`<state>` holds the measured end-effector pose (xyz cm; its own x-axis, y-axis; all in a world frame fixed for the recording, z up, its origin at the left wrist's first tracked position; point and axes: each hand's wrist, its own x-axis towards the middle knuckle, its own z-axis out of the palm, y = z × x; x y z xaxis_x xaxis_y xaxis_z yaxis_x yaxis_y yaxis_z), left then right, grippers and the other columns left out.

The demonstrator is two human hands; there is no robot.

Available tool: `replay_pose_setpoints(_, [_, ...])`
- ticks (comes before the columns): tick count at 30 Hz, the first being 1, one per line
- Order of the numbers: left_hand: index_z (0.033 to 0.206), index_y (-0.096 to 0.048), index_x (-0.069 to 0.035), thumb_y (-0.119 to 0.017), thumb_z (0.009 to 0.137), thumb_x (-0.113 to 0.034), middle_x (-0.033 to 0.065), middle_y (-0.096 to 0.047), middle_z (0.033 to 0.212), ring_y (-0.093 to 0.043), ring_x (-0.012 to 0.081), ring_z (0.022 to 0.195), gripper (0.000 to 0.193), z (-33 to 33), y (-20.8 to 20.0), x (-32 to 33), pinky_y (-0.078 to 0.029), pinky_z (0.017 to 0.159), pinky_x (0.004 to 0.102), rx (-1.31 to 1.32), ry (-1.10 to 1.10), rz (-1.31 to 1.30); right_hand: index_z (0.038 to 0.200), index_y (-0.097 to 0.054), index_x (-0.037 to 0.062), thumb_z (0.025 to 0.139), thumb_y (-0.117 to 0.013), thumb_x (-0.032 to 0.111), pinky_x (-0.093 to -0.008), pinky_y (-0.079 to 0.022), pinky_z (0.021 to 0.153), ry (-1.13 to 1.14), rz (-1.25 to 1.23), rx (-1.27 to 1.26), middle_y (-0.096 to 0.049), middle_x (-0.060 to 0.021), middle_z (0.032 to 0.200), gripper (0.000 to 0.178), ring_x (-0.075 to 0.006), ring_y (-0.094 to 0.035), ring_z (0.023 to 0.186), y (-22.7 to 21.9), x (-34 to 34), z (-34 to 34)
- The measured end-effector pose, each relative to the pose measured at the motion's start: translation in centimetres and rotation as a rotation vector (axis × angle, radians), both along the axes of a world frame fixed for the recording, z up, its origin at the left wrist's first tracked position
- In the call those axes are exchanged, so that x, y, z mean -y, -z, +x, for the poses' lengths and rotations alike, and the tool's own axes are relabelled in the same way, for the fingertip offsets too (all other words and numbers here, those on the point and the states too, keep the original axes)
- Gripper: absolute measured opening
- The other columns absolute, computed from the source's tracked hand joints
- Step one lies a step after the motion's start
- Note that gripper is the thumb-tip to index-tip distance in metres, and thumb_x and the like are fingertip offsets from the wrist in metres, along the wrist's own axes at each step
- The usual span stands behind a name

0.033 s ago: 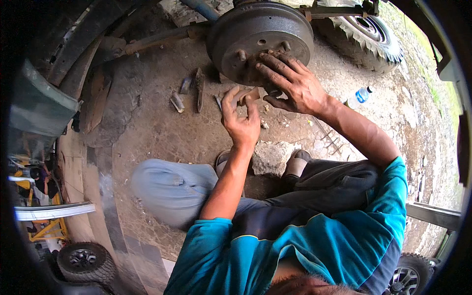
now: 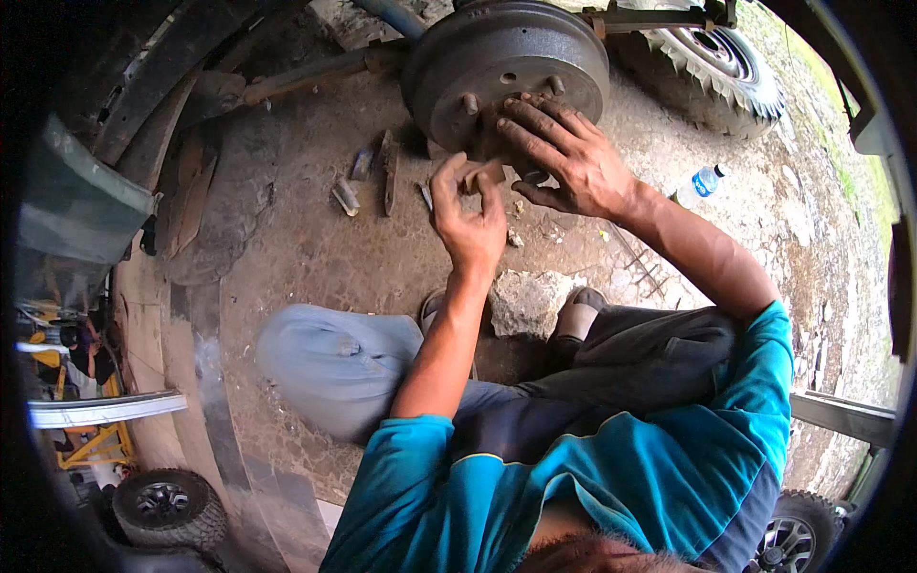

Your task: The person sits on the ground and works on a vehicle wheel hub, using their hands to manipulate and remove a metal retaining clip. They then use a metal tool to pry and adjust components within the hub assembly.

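A dark, worn brake drum [image 2: 511, 81] with wheel studs sits on an axle at the top of the view. My right hand [image 2: 578, 172] lies against the lower part of its face, fingers stretched out and blackened, thumb held apart below. Beside it, just under the drum's edge, my left hand [image 2: 468, 224] pinches a small brown, folded-looking piece [image 2: 487, 176] between thumb and fingers. The piece looks like sandpaper, though its kind is not certain. My right fingers cover part of the drum's centre.
Left of the drum's underside lie a long flat metal piece [image 2: 390, 174] and a small cylinder [image 2: 345, 197]. A pale rock [image 2: 527, 304] rests between my feet. A plastic bottle [image 2: 700, 185] and a big tyre [image 2: 712, 76] are at the right.
The brown piece and my left fingertips have shifted very slightly. My right hand stays on the drum.
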<state>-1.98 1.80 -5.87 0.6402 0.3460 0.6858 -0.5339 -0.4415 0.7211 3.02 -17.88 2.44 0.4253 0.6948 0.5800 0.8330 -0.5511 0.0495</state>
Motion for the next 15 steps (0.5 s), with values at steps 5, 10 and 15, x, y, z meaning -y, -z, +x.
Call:
replay_pose_setpoints(5, [0.131,-0.060,0.004,-0.065,0.099,0.007,0.0164,-0.074,0.107,-0.074,0.0217,0.095,0.032,2.1,-0.3,-0.6,-0.062,0.081,0.0348,-0.095,0.072,0.001,0.163,-0.047,0.0101,0.089,-0.082,0.039,-0.0549,-0.041,0.125,0.003,0.002,-0.005,-0.048,-0.0181,0.165,0.087,-0.0402,-0.048,0.150,0.1,0.0,-0.2])
replay_pose_setpoints(10, [0.128,-0.061,0.006,-0.066,0.103,0.002,0.0179,-0.074,0.109,-0.075,0.0223,0.098,0.026,1.8,-0.5,-0.2,-0.062,0.083,0.0347,-0.116,0.119,0.033,0.164,-0.046,0.0109,0.088,-0.083,0.040,-0.0546,-0.039,0.126,-0.004,0.001,-0.009,-0.047,-0.0175,0.167,0.089,-0.0399,-0.047,0.151,0.7,0.1,0.1])
replay_pose_setpoints(15, [0.127,-0.061,0.007,-0.066,0.105,0.001,0.0182,-0.074,0.113,-0.075,0.0221,0.100,0.024,1.3,-0.8,0.1,-0.063,0.083,0.0350,-0.179,0.251,-0.163,0.164,-0.047,0.0132,0.090,-0.083,0.041,-0.0558,-0.039,0.126,0.010,0.000,-0.023,-0.046,-0.0161,0.168,0.087,-0.0403,-0.046,0.153,0.7,0.2,0.0])
